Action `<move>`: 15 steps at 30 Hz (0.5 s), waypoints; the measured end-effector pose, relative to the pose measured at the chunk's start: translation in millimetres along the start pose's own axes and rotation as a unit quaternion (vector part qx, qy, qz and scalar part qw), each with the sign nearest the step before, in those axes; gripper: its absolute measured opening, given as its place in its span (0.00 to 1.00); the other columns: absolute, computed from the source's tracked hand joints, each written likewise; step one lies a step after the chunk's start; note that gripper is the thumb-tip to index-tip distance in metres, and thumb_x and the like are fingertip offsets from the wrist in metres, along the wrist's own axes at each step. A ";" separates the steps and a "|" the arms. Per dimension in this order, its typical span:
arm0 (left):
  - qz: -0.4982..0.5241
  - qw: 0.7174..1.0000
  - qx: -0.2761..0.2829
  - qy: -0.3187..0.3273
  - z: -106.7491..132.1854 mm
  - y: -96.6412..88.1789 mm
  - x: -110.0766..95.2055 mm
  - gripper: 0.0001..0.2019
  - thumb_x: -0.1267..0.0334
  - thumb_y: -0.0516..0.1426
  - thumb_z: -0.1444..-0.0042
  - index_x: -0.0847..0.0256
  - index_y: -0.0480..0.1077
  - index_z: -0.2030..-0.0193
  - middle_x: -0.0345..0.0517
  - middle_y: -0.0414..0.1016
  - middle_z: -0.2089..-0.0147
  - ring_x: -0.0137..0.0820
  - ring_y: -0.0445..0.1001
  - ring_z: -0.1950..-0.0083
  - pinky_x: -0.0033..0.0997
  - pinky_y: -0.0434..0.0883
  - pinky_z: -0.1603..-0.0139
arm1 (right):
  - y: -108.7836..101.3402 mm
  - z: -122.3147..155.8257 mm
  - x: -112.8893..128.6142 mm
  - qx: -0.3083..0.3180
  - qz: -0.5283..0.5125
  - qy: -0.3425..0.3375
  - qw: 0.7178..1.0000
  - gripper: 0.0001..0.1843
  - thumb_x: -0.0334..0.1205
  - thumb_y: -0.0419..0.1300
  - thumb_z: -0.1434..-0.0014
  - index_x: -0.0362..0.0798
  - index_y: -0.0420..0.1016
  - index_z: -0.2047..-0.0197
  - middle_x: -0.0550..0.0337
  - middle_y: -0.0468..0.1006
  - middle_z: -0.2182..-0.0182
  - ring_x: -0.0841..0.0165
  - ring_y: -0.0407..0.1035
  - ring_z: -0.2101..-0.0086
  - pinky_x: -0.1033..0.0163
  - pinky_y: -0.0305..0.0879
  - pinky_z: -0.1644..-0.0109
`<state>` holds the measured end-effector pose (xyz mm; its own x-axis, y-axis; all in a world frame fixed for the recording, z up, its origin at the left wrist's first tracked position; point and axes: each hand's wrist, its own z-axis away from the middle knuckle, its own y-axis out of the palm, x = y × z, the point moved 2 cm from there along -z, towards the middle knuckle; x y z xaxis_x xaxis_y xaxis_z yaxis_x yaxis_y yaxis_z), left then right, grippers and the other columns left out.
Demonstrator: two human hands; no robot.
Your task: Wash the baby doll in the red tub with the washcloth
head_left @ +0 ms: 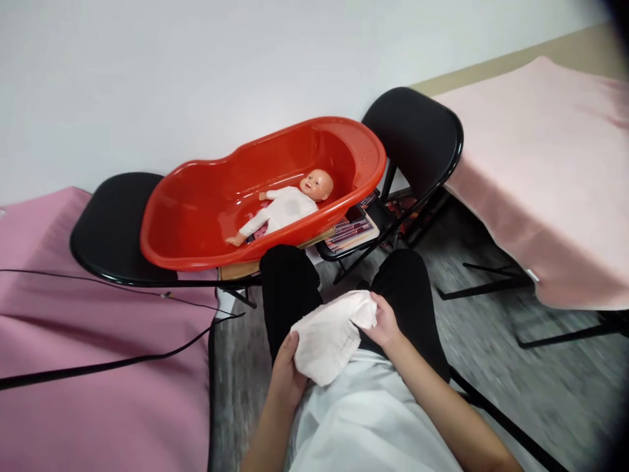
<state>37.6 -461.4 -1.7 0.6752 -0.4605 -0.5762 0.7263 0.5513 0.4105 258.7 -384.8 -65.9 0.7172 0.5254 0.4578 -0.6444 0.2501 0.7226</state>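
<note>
A white cloth (327, 341) is stretched between my two hands, above my lap. My left hand (289, 367) grips its left edge, thumb on top. On the other side, my right hand (386, 324) pinches the cloth's upper right corner; some fingers are hidden beneath it. Beyond my knees stands a red baby bathtub (196, 216). Inside it a baby doll (289, 206) in a white top lies on its back, head toward the right end. Neither hand touches the tub or the doll.
Black folding chairs (415, 131) hold the tub, with books (351, 233) on a seat under its right end. Pink cloth (122, 406) covers a surface at left, and paler pink cloth (540, 164) covers one at right. A black cable (122, 360) crosses the left side.
</note>
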 end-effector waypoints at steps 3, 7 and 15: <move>-0.046 0.996 -0.035 0.065 -1.3 -7.1 -10.7 0.23 0.53 0.75 0.52 0.59 0.83 0.51 0.49 0.86 0.47 0.42 0.84 0.47 0.33 0.81 0.47 | -2.5 -3.0 -7.1 0.010 -0.025 0.022 0.999 0.24 0.56 0.72 0.51 0.50 0.82 0.56 0.50 0.87 0.55 0.47 0.77 0.44 0.40 0.72 0.38; -0.108 0.984 -0.040 0.135 -4.1 -18.0 -20.0 0.22 0.52 0.77 0.56 0.60 0.84 0.56 0.47 0.87 0.53 0.39 0.84 0.51 0.28 0.79 0.53 | -1.0 -3.6 -11.3 0.050 -0.047 0.046 0.997 0.33 0.48 0.77 0.56 0.53 0.80 0.46 0.52 0.83 0.43 0.51 0.76 0.44 0.41 0.74 0.40; -0.052 0.983 -0.114 0.136 6.3 -39.8 -24.3 0.22 0.50 0.75 0.52 0.58 0.83 0.53 0.48 0.86 0.50 0.41 0.84 0.46 0.31 0.81 0.49 | 23.1 8.5 -19.0 0.149 0.016 0.029 0.988 0.43 0.70 0.75 0.54 0.49 0.81 0.44 0.44 0.76 0.35 0.48 0.66 0.32 0.39 0.64 0.30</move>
<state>-6.9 -476.6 0.4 0.5165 -0.3374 -0.7870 0.7214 0.6666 0.1877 232.4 -396.0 -53.5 0.6763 0.5769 0.4580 -0.5532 -0.0128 0.8329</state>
